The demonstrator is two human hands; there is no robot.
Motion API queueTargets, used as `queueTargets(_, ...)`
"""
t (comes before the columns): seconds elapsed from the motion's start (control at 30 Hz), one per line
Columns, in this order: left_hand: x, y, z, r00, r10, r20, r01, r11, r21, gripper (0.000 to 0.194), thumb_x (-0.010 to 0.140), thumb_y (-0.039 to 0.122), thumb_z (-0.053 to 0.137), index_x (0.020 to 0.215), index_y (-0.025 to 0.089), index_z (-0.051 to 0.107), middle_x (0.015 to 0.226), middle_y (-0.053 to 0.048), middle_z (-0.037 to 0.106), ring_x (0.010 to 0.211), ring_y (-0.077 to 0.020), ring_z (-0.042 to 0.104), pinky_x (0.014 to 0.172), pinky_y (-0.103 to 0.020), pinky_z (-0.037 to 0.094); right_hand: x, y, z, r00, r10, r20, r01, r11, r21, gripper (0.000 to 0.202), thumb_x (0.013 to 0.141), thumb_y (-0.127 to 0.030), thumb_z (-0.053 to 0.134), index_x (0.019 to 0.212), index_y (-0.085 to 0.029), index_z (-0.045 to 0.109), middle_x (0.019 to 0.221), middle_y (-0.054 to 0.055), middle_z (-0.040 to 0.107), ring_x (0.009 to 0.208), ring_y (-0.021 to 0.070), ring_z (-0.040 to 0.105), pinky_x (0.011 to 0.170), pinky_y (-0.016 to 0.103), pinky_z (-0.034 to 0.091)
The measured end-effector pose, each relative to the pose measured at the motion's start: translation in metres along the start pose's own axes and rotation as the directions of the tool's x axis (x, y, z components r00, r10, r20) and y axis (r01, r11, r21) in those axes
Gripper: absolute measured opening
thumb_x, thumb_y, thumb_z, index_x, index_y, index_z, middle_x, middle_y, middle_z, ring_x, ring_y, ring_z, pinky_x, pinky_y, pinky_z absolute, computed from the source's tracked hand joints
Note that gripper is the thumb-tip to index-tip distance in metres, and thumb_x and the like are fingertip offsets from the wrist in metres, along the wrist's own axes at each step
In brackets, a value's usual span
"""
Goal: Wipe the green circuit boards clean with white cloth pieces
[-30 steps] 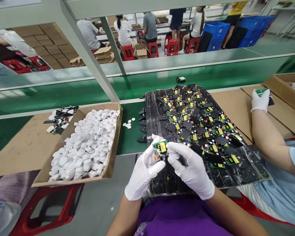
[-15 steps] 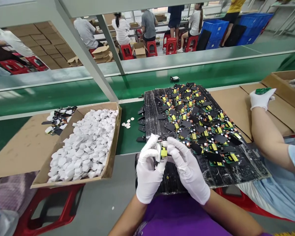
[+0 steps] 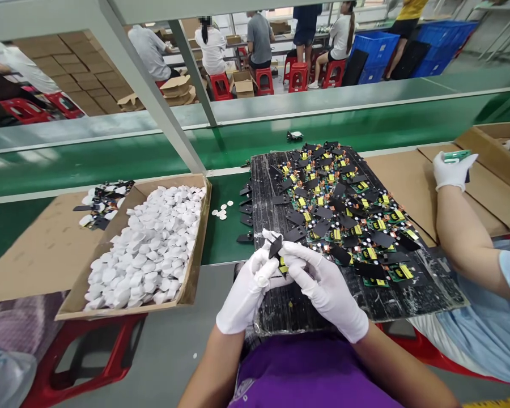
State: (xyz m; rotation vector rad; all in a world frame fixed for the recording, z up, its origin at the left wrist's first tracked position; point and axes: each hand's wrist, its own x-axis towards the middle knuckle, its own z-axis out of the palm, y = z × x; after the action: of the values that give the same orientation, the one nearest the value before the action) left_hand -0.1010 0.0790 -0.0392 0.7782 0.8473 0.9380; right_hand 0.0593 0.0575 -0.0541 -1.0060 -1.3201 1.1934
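In the head view, a small circuit board (image 3: pixel 283 265) with a yellow transformer and an upright black plate (image 3: pixel 275 247) is held between my two white-gloved hands. My left hand (image 3: pixel 249 289) grips it from the left, thumb and fingers closed around it. From the other side, the fingers of my right hand (image 3: pixel 327 289) are closed against its right edge. Gloved fingers cover much of the board. Beneath and beyond my hands lies a worn black board (image 3: pixel 263 187), bearing many similar circuit boards (image 3: pixel 335 235) with yellow transformers and black plates.
A cardboard tray (image 3: pixel 200 238) full of white pieces (image 3: pixel 144 243) stands left, beside a pile of assemblies (image 3: pixel 104 201). Several white discs (image 3: pixel 221 211) lie on the green surface. A co-worker's gloved hand (image 3: pixel 450 171) holds a green board at right. One assembly (image 3: pixel 294 136) sits on the green conveyor (image 3: pixel 238 144).
The held circuit board has turned, so its black plate now stands up toward me. My left hand has shifted slightly left and lower. The assembly on the conveyor has moved left.
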Motion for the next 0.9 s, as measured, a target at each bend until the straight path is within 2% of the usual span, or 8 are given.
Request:
queueTargets(0.2, -0.006, 0.000, 0.009, 0.999, 0.022, 0.037, -0.012, 0.968, -0.251, 0.061, 0.065, 0.032, 0.088, 0.122, 0.026, 0.065, 0.125, -0.004, 0.065, 0.107, -0.0192, 0.064, 0.096, -0.030, 0.053, 0.002, -0.013, -0.012, 0.969, -0.221, 0.108, 0.238, 0.953, -0.186, 0.032, 0.095, -0.025, 0.062, 0.127, -0.025, 0.062, 0.130, 0.009, 0.067, 0.125, 0.0224, 0.061, 0.111, 0.041, 0.046)
queueTargets(0.37, -0.006, -0.010, 0.009, 0.996, 0.069, 0.056, -0.057, 0.979, -0.193, 0.066, 0.050, 0.042, 0.095, 0.109, 0.020, 0.073, 0.106, -0.007, 0.071, 0.097, -0.0224, 0.065, 0.092, -0.032, 0.053, 0.008, -0.020, -0.018, 0.862, -0.460, 0.212, 0.506, 0.789, -0.349, 0.036, 0.091, -0.020, 0.066, 0.126, -0.026, 0.060, 0.130, 0.009, 0.065, 0.128, 0.0221, 0.057, 0.108, 0.040, 0.046)
queueTargets(0.5, -0.006, -0.019, 0.006, 0.995, 0.098, 0.033, -0.091, 0.981, -0.170, 0.065, 0.050, 0.043, 0.095, 0.105, 0.018, 0.074, 0.090, -0.005, 0.070, 0.085, -0.0196, 0.065, 0.088, -0.033, 0.054, 0.008, -0.021, -0.017, 0.853, -0.476, 0.215, 0.522, 0.766, -0.376, 0.035, 0.092, -0.023, 0.066, 0.126, -0.027, 0.059, 0.124, 0.008, 0.068, 0.122, 0.0228, 0.061, 0.104, 0.040, 0.049)
queueTargets(0.6, -0.007, -0.021, 0.007, 0.994, 0.108, 0.030, -0.098, 0.963, -0.251, 0.070, 0.055, 0.040, 0.094, 0.119, 0.024, 0.069, 0.103, -0.005, 0.070, 0.094, -0.0219, 0.066, 0.090, -0.035, 0.055, 0.006, -0.021, -0.016, 0.905, -0.408, 0.122, 0.424, 0.842, -0.332, 0.034, 0.093, -0.025, 0.064, 0.127, -0.027, 0.060, 0.119, 0.008, 0.069, 0.117, 0.0228, 0.064, 0.101, 0.039, 0.052)
queueTargets(0.67, -0.007, -0.022, 0.007, 0.993, 0.115, 0.008, -0.110, 0.963, -0.247, 0.066, 0.063, 0.036, 0.090, 0.124, 0.028, 0.066, 0.117, -0.006, 0.068, 0.107, -0.0237, 0.064, 0.093, -0.034, 0.055, 0.005, -0.023, -0.016, 0.909, -0.411, 0.077, 0.412, 0.851, -0.324, 0.035, 0.093, -0.025, 0.065, 0.128, -0.027, 0.060, 0.118, 0.007, 0.070, 0.117, 0.0229, 0.064, 0.100, 0.039, 0.053)
queueTargets(0.77, -0.007, -0.027, 0.006, 0.992, 0.120, -0.035, -0.124, 0.974, -0.189, 0.065, 0.067, 0.032, 0.087, 0.127, 0.029, 0.065, 0.127, -0.007, 0.065, 0.109, -0.0232, 0.064, 0.093, -0.031, 0.055, 0.008, -0.027, -0.015, 0.845, -0.522, 0.121, 0.527, 0.769, -0.363, 0.031, 0.094, -0.025, 0.064, 0.124, -0.029, 0.062, 0.106, 0.005, 0.074, 0.110, 0.0234, 0.068, 0.096, 0.039, 0.056)
queueTargets(0.83, -0.006, -0.030, 0.004, 0.992, 0.112, -0.052, -0.119, 0.980, -0.159, 0.066, 0.063, 0.035, 0.090, 0.124, 0.027, 0.067, 0.113, -0.006, 0.070, 0.098, -0.0222, 0.067, 0.090, -0.031, 0.056, 0.011, -0.029, -0.015, 0.789, -0.592, 0.164, 0.604, 0.699, -0.383, 0.030, 0.095, -0.024, 0.063, 0.124, -0.031, 0.062, 0.093, 0.003, 0.074, 0.102, 0.0228, 0.070, 0.095, 0.039, 0.057)
queueTargets(0.9, -0.006, -0.032, 0.003, 0.993, 0.095, -0.067, -0.104, 0.985, -0.140, 0.065, 0.062, 0.038, 0.090, 0.122, 0.026, 0.068, 0.093, -0.004, 0.071, 0.086, -0.0204, 0.068, 0.087, -0.031, 0.057, 0.013, -0.030, -0.014, 0.753, -0.627, 0.199, 0.647, 0.651, -0.396, 0.036, 0.095, -0.025, 0.063, 0.130, -0.031, 0.058, 0.096, 0.004, 0.075, 0.103, 0.0227, 0.070, 0.096, 0.039, 0.057)
